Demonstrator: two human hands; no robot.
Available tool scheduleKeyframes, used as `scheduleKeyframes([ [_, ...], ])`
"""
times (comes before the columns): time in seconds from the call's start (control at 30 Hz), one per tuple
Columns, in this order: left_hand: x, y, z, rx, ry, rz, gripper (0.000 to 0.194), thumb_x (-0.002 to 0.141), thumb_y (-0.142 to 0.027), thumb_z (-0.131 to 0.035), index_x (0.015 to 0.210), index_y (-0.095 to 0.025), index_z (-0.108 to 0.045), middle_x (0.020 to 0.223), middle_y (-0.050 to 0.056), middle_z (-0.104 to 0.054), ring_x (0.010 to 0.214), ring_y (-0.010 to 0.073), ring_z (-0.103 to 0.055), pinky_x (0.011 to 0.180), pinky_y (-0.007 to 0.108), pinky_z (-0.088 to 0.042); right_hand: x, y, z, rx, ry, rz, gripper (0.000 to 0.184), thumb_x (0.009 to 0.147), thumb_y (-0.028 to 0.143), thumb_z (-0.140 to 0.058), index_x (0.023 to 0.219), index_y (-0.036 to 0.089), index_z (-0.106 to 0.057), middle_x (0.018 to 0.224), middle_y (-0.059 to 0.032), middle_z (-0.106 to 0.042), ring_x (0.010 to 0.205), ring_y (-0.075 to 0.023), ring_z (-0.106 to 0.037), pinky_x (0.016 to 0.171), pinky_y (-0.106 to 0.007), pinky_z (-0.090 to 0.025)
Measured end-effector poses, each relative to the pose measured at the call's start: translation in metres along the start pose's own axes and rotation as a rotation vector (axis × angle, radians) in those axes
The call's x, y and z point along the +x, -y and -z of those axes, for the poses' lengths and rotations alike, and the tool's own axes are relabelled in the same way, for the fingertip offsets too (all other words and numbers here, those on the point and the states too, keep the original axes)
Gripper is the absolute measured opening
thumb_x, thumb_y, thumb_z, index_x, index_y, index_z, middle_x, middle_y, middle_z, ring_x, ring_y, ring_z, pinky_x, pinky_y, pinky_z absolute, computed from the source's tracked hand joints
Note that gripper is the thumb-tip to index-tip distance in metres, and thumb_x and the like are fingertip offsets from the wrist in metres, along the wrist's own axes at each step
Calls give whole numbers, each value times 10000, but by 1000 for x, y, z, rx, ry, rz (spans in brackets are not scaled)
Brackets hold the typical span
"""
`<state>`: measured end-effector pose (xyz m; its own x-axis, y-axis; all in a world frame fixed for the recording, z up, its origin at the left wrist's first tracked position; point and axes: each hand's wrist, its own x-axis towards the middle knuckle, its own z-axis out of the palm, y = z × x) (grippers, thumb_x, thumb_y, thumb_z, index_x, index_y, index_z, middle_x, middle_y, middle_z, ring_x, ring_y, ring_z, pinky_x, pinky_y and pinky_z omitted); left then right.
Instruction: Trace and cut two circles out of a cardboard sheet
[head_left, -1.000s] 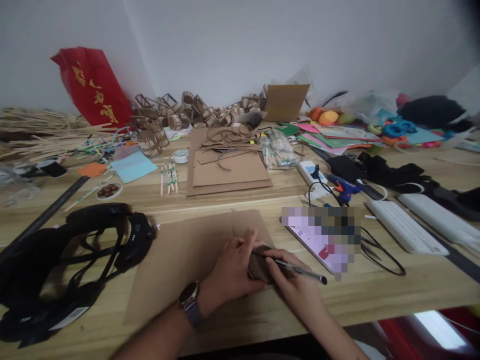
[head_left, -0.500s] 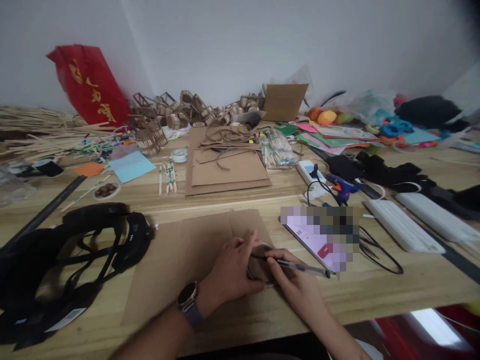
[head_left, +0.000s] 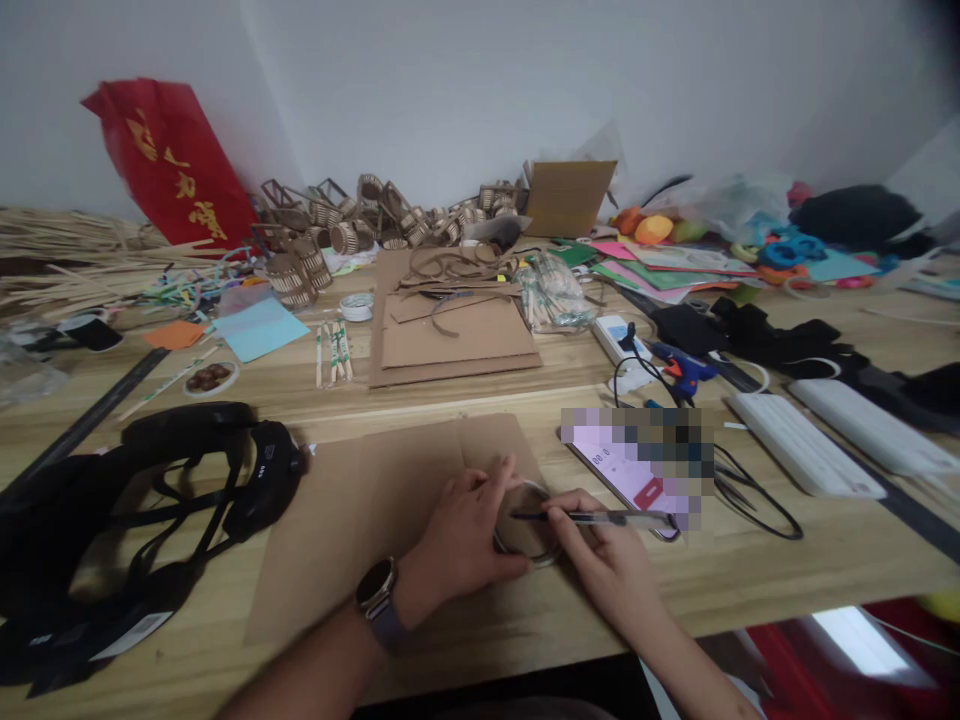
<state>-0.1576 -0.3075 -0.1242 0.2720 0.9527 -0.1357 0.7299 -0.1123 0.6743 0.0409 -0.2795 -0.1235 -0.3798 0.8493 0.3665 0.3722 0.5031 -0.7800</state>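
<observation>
The left hand [head_left: 469, 530] lies spread on a sheet of cardboard [head_left: 375, 500], its forefinger and thumb parted at the left side of a pale ring [head_left: 535, 487]. That ring sits near the sheet's right edge, on the table [head_left: 757, 575], with brown showing inside it. The right hand [head_left: 604, 550] pinches a dark pen [head_left: 592, 517], whose tip points left over the inside of the ring; whether it touches the surface below, I cannot tell.

The likeliest trouble is the ring sliding: the left hand seems to steady it from one side only, so a push from the pen or the right hand could shift it and leave any line off true. The cardboard could creep too, if the left hand eases its weight. With the pen held so low, almost lying flat, the tip might skid or mark poorly. The pen's back end overlaps the near corner of the phone [head_left: 600, 455] in this view, so a wide swing of the right hand might knock it.
</observation>
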Motion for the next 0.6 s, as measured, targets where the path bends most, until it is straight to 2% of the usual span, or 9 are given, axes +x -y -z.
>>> scheduleKeyframes([
  [0.13, 0, 0, 0, 6, 1, 4, 1180, 705, -338, -884, 1658, -192, -204, 1580, 103, -552, 1345, 370, -469, 1178, 527, -356, 3, -4, -12, 9, 1, 28, 174, 980, 260, -560, 889, 242, -707, 815, -34, -784, 770, -226, -753, 718, -288, -564],
  [0.27, -1, -2, 1, 10, 8, 9, 1157, 716, -338, -878, 1653, -180, -218, 1563, 108, -567, 1349, 376, -470, 1179, 539, -354, 0, -2, -16, -4, 29, 26, 197, 972, 271, -544, 860, 240, -703, 785, -37, -772, 757, -232, -736, 709, -303, -549],
  [0.37, -1, -3, 2, 7, 6, 0, 1144, 732, -352, -870, 1653, -186, -212, 1559, 118, -570, 1337, 369, -487, 1165, 547, -367, 2, 5, -7, 18, 130, -37, 239, 972, 294, -508, 796, 241, -661, 724, -29, -735, 671, -217, -697, 637, -294, -520],
  [0.47, -1, -2, 2, 10, 2, -6, 1153, 727, -343, -877, 1654, -193, -209, 1563, 121, -565, 1328, 365, -493, 1160, 542, -368, 12, 10, 10, 21, 282, -110, 245, 958, 310, -478, 762, 245, -610, 666, -14, -691, 591, -204, -646, 583, -293, -481],
  [0.6, 0, 0, 0, 7, 1, 13, 1164, 708, -325, -888, 1652, -184, -222, 1566, 112, -566, 1326, 368, -484, 1164, 533, -362, 33, 10, 30, -89, 399, -184, 197, 892, 312, -487, 725, 250, -571, 609, 3, -635, 583, -207, -617, 577, -297, -446],
])
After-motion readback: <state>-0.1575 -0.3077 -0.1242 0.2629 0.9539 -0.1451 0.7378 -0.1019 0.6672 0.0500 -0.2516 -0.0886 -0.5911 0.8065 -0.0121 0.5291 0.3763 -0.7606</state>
